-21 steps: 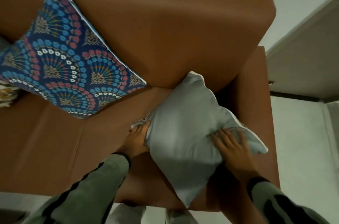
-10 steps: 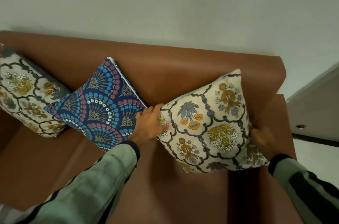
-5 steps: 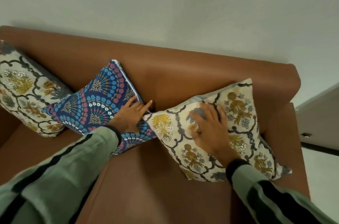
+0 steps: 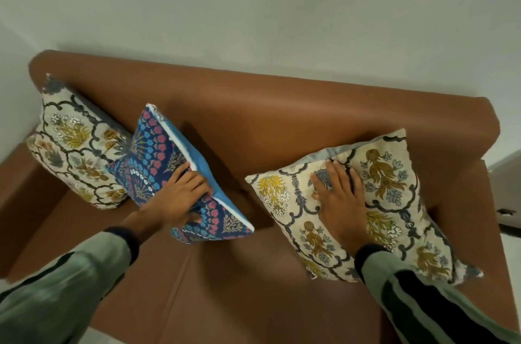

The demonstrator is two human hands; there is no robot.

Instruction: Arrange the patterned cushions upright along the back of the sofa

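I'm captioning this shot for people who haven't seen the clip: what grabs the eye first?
The blue patterned cushion mid-sofa, tipped on edge in the left hand. Then the cream floral cushion at the right end, leaning on the backrest under the flat right hand. A matching cream cushion fills the left corner.

Home living room: brown sofa (image 4: 282,118) against plain white wall (image 4: 253,5), patterned cushions (image 4: 76,140) along backrest, doorway edge at right.
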